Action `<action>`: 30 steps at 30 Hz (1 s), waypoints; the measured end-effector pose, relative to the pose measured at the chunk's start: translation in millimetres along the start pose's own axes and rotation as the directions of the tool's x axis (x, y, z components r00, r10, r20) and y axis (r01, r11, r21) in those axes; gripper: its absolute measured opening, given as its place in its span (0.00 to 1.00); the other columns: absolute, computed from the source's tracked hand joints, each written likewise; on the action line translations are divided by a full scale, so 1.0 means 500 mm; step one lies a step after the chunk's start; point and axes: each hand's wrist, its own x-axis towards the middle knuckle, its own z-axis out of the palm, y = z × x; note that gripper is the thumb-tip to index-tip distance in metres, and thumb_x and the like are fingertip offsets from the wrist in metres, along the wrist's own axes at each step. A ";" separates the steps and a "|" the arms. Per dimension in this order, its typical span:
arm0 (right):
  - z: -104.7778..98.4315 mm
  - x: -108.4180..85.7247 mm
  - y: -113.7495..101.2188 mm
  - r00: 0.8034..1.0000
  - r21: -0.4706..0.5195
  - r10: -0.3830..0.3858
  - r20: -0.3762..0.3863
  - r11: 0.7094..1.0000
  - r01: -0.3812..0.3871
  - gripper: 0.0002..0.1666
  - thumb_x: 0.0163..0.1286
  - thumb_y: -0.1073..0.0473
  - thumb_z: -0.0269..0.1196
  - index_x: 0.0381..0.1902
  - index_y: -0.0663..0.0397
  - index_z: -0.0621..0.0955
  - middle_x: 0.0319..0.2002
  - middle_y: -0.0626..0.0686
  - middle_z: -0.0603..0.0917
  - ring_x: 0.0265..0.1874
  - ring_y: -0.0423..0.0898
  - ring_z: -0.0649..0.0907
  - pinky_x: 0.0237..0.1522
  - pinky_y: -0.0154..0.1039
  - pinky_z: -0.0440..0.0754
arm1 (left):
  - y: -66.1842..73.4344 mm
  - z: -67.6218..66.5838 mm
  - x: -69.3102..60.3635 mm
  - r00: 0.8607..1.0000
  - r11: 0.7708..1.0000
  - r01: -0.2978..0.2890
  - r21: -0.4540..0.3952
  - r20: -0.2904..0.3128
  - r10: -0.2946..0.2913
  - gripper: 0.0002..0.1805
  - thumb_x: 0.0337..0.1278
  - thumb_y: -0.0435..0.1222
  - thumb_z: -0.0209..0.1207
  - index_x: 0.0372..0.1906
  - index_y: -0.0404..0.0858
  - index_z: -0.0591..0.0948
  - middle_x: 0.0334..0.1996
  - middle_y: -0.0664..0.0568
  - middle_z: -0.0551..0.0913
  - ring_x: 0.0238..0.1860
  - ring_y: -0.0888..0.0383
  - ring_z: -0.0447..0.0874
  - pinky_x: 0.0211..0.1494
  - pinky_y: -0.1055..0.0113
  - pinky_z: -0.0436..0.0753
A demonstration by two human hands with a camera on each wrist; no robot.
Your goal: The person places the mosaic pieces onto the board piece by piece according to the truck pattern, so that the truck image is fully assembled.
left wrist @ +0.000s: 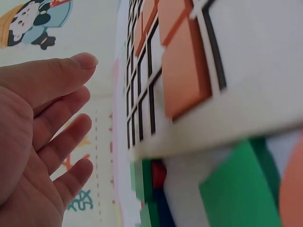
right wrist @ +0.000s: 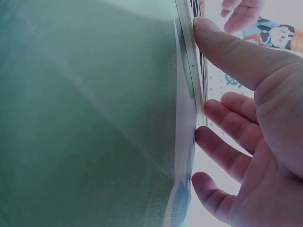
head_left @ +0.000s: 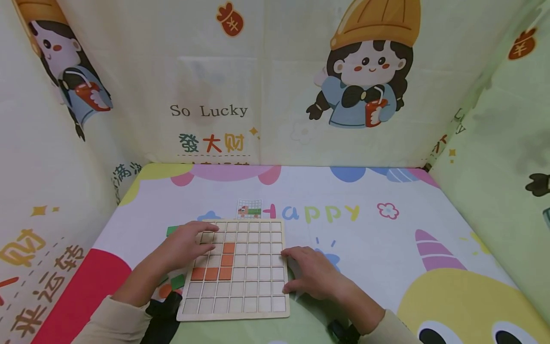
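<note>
A wooden grid board lies on the table with several orange square tiles in an angled line in its left half. My left hand is over the board's upper left part, fingers apart and relaxed; the left wrist view shows nothing between its thumb and fingers. At the board's right edge, my right hand touches the rim with thumb and fingertips, its fingers loosely bent. The right wrist view shows the thumb against the board's side.
Green blocks and an orange piece lie left of the board, partly behind my left arm. Another green piece is by the upper left corner. A small picture card of a coloured grid lies behind the board.
</note>
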 end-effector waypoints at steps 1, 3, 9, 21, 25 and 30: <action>0.000 0.000 0.000 1.000 0.001 0.001 0.000 1.000 -0.001 0.43 0.52 0.44 0.78 0.63 0.53 0.76 0.60 0.52 0.79 0.60 0.54 0.76 0.60 0.57 0.71 | -0.004 -0.002 -0.003 1.000 1.000 0.002 0.002 -0.007 -0.002 0.26 0.58 0.38 0.70 0.61 0.39 0.80 0.61 0.38 0.77 0.60 0.37 0.74 0.56 0.44 0.79; 0.000 0.000 -0.001 1.000 -0.001 0.001 0.000 1.000 -0.001 0.43 0.52 0.44 0.77 0.63 0.52 0.76 0.60 0.52 0.79 0.60 0.54 0.76 0.60 0.57 0.71 | -0.013 -0.007 -0.008 1.000 1.000 0.015 0.002 -0.019 -0.015 0.28 0.57 0.38 0.70 0.63 0.38 0.79 0.62 0.37 0.76 0.59 0.37 0.76 0.53 0.46 0.81; -0.002 0.001 -0.002 1.000 -0.002 0.000 0.003 1.000 0.000 0.43 0.53 0.44 0.77 0.63 0.53 0.76 0.60 0.52 0.79 0.60 0.55 0.75 0.60 0.57 0.71 | -0.038 -0.023 -0.021 0.998 0.998 0.045 0.042 -0.044 -0.043 0.31 0.56 0.40 0.71 0.65 0.38 0.77 0.62 0.34 0.76 0.62 0.33 0.72 0.52 0.44 0.81; -0.001 0.001 -0.003 1.000 0.003 0.013 0.005 1.000 -0.013 0.43 0.53 0.44 0.77 0.63 0.52 0.76 0.60 0.52 0.79 0.60 0.54 0.75 0.60 0.57 0.71 | -0.081 -0.048 -0.040 0.990 0.990 0.139 0.027 -0.014 -0.138 0.32 0.57 0.42 0.69 0.67 0.38 0.76 0.62 0.28 0.72 0.55 0.33 0.71 0.34 0.59 0.85; -0.001 0.001 -0.002 1.000 0.006 0.015 0.004 1.000 -0.015 0.42 0.53 0.44 0.77 0.63 0.52 0.76 0.60 0.52 0.79 0.60 0.54 0.75 0.60 0.57 0.71 | -0.093 -0.048 -0.040 0.988 0.987 0.156 0.033 -0.010 -0.156 0.31 0.58 0.41 0.68 0.66 0.36 0.76 0.62 0.27 0.72 0.52 0.34 0.71 0.27 0.65 0.83; -0.002 -0.001 -0.004 1.000 0.015 0.022 0.008 1.000 -0.022 0.42 0.53 0.45 0.77 0.63 0.52 0.76 0.60 0.52 0.79 0.61 0.55 0.75 0.61 0.58 0.70 | -0.102 -0.045 -0.039 0.987 0.986 0.159 0.038 -0.008 -0.159 0.30 0.57 0.40 0.69 0.64 0.35 0.78 0.60 0.28 0.73 0.53 0.34 0.71 0.28 0.64 0.83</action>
